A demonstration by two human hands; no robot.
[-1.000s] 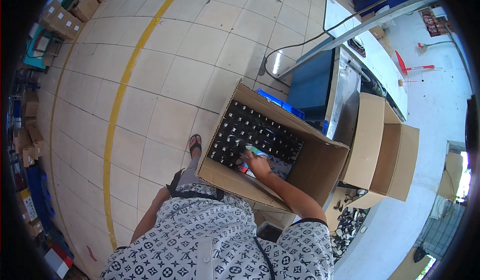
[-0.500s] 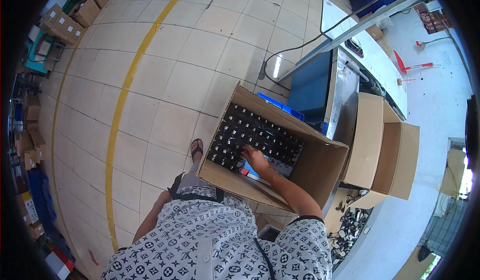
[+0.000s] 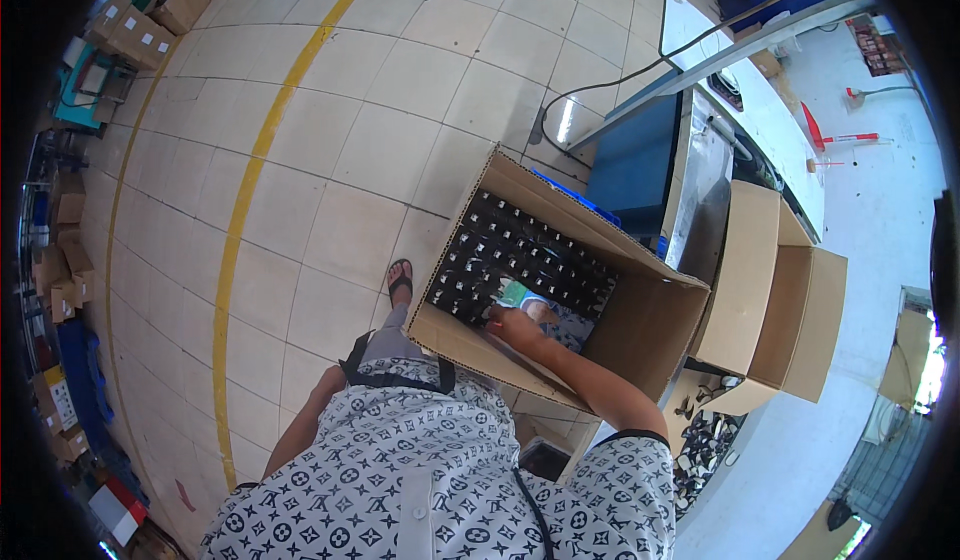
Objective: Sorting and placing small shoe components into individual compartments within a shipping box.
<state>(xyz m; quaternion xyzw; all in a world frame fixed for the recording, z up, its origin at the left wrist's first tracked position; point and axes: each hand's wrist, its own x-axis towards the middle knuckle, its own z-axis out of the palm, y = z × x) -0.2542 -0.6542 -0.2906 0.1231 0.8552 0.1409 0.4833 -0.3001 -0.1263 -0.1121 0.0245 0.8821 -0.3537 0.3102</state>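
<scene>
My right hand [image 3: 516, 329] reaches into a large open cardboard box [image 3: 628, 251], close to its near wall. Its fingers are bent together; whatever they hold, if anything, is too small to make out. Rows of small black pieces with shiny metal tips [image 3: 500, 235] fill much of the box's left and far side. Just beyond my fingers shows a flat, colourful printed piece [image 3: 522, 298] in green, white and brown, partly hidden by the hand. My left hand [image 3: 330, 384] hangs low beside my hip, near a black strap; its fingers cannot be made out.
Beyond the box stands a metal-edged workbench [image 3: 700, 175] with a blue side. A second open cardboard box [image 3: 765, 300] is to the right. Below it lies a pile of black and white parts [image 3: 707, 450]. A cable [image 3: 600, 92] runs over the tiled floor [image 3: 350, 160].
My right hand has come back from the black pieces toward the near wall. More of the green printed piece shows. The whole scene has shifted slightly in view.
</scene>
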